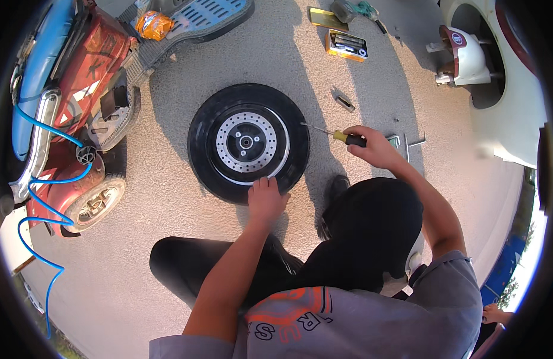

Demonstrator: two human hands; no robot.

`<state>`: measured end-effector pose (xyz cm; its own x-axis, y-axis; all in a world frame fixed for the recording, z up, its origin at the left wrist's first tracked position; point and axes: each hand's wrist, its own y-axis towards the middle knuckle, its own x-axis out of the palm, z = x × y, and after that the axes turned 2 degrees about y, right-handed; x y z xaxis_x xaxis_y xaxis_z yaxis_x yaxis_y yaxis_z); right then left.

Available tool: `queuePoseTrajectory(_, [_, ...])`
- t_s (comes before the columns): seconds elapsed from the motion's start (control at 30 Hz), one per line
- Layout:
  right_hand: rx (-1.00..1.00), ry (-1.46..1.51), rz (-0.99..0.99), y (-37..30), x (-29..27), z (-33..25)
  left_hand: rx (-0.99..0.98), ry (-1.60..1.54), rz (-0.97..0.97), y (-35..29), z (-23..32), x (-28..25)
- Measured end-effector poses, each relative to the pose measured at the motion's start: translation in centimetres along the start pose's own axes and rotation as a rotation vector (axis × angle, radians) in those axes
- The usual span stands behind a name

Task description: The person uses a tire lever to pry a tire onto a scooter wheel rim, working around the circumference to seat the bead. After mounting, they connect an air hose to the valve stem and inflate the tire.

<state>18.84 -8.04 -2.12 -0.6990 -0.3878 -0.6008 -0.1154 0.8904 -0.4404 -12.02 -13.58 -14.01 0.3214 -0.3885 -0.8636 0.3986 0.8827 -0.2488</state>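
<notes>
A scooter wheel (205, 128) lies flat on the ground in front of me, its black tyre around a silver-edged rim. A drilled brake disc (224, 152) sits at its centre. At the wheel's near edge, my left hand (267, 197) grips the tyre, fingers over the sidewall and thumb on the outer side. My right hand (375, 148) is closed around the black-and-yellow handle of a screwdriver (340, 136). Its thin shaft points left, with the tip at the tyre's right edge; whether it is wedged in or only touching, I cannot tell.
A small metal piece (344, 102) lies right of the wheel. Beyond it are a box of tools (346, 45) and a green power tool (363, 10). A T-shaped wrench (407, 146) lies past my right hand. A red scooter (88, 72) with a coiled blue hose (49, 209) stands left, a white scooter (497, 125) right.
</notes>
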Motion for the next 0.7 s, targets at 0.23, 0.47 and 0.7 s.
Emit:
queuePoseTrajectory(0.23, [-0.250,-0.405,-0.303,3.6,2.7,-0.5,-0.112,0.322,0.110,-0.5,1.4,6.4])
queuePoseTrajectory(0.47, [-0.571,-0.690,-0.427,8.1,4.8,-2.5,-0.095,0.312,0.219,-0.1,1.4,6.8])
queuePoseTrajectory(0.7, [-0.678,-0.884,-0.650,14.1,5.9,-7.6,-0.166,0.235,0.188,0.6,2.5,6.3])
